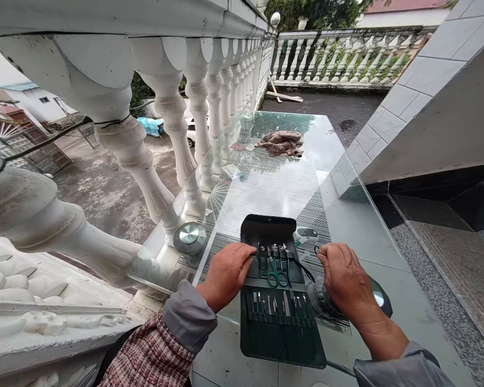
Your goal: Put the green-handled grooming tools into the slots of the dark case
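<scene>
A dark green manicure case [282, 341] lies unfolded on the glass tabletop in front of me. Nail clippers [283, 257] and green-handled scissors [277, 277] sit in its upper section, and several slim metal tools [286, 305] stand in a row below. A loose dark strap [305, 270] sticks out to the right. My left hand [229, 274] is closed in a pinch at the case's left edge; what lies between its fingertips is hidden. Right of the case, my right hand [344, 274] pinches a small dark loop [317, 249], held apart from the case.
The glass table [363, 236] has round metal-capped supports [190, 235]. A brown cloth [281, 143] lies crumpled at its far end. White balusters [171, 118] line the left side, and a tiled slanting wall [415, 86] rises at the right beside stone steps [447, 258].
</scene>
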Demonstrator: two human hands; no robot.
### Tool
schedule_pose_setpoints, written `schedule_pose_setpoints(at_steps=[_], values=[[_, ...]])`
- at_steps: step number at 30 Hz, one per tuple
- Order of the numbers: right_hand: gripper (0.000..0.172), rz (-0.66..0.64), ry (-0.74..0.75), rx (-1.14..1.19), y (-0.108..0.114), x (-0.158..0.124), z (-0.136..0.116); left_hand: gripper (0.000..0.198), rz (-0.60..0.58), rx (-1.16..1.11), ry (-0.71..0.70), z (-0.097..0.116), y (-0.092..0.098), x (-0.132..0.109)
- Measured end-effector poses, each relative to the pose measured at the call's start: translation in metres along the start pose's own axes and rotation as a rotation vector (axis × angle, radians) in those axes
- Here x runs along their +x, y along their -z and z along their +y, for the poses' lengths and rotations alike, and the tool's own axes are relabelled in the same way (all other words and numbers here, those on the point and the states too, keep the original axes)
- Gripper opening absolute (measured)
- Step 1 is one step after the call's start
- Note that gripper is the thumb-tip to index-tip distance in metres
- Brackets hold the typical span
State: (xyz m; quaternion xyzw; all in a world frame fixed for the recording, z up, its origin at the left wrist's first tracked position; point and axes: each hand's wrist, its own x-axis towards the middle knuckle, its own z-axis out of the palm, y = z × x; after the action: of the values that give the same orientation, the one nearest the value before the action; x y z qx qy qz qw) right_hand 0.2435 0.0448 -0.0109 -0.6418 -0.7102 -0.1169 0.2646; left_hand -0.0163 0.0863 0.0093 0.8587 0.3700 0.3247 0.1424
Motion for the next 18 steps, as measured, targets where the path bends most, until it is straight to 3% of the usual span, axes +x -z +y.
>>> schedule_pose_setpoints(at_steps=[8,13,18], values=[[0.008,0.197,0.203,0.234,0.014,0.001,-0.039,0.021,-0.094,-0.213,0.022,0.013,-0.001,0.002],[0.014,0.206,0.449,0.343,0.015,-0.006,-0.077,0.039,-0.278,-0.766,0.334,0.026,-0.001,0.005],[0.015,0.158,0.485,0.345,0.011,0.001,-0.096,0.039,-0.252,-0.895,0.473,0.031,0.001,0.007]])
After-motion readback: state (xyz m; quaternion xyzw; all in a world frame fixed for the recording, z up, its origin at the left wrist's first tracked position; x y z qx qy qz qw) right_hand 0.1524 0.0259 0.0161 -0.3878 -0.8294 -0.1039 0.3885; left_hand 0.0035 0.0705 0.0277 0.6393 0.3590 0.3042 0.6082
